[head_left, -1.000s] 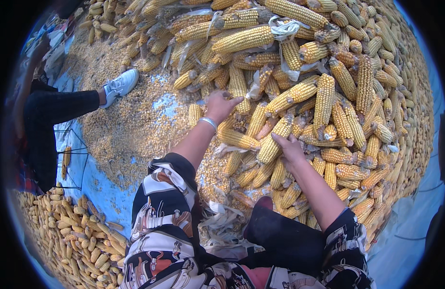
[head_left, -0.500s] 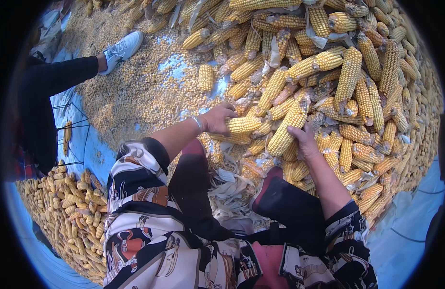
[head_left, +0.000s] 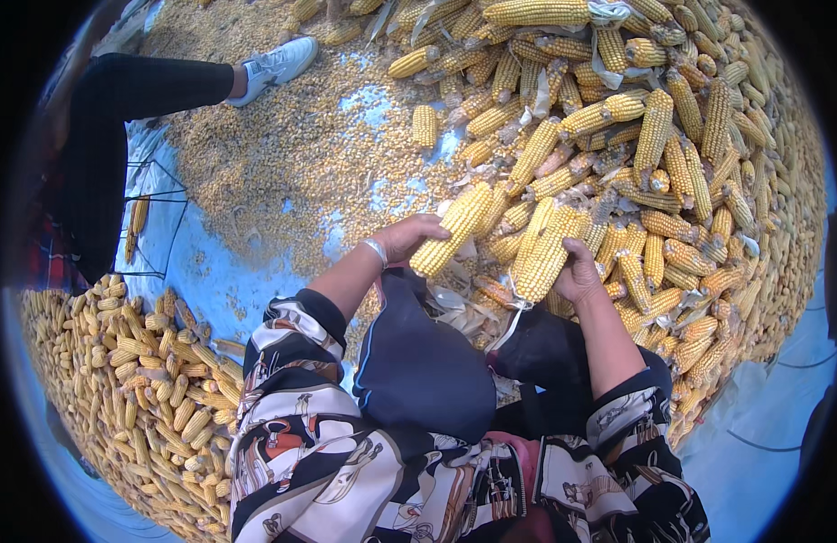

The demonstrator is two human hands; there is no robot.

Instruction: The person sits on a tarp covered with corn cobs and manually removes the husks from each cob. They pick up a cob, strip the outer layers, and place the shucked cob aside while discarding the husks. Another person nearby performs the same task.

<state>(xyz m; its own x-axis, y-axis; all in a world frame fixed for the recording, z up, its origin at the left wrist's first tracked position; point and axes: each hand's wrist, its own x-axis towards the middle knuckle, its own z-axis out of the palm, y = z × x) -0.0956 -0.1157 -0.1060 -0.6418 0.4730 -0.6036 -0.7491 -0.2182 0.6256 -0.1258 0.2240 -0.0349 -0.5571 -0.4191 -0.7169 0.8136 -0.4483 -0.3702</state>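
My left hand (head_left: 411,239) is closed around a yellow corn cob (head_left: 454,228), which slants up to the right in front of my knees. A second corn cob (head_left: 552,254) is gripped from its right side by my right hand (head_left: 578,271), its lower end pointing toward my lap. Another cob (head_left: 533,232) lies right against that one; I cannot tell whether my right hand holds it too. Both cobs are husked and full of kernels. My right fingers are partly hidden behind the cob.
A big heap of corn cobs (head_left: 658,136) rises ahead and to the right. Loose kernels (head_left: 246,136) cover a blue sheet (head_left: 210,303) on the left. Another cob pile (head_left: 156,389) lies at lower left. A person's leg with a white shoe (head_left: 275,68) reaches in, near a thin wire frame (head_left: 156,271).
My left hand has lifted its cob off the heap and tilted it upright. The right-hand cob has come nearer my lap. My knees have shifted, and the view has moved slightly.
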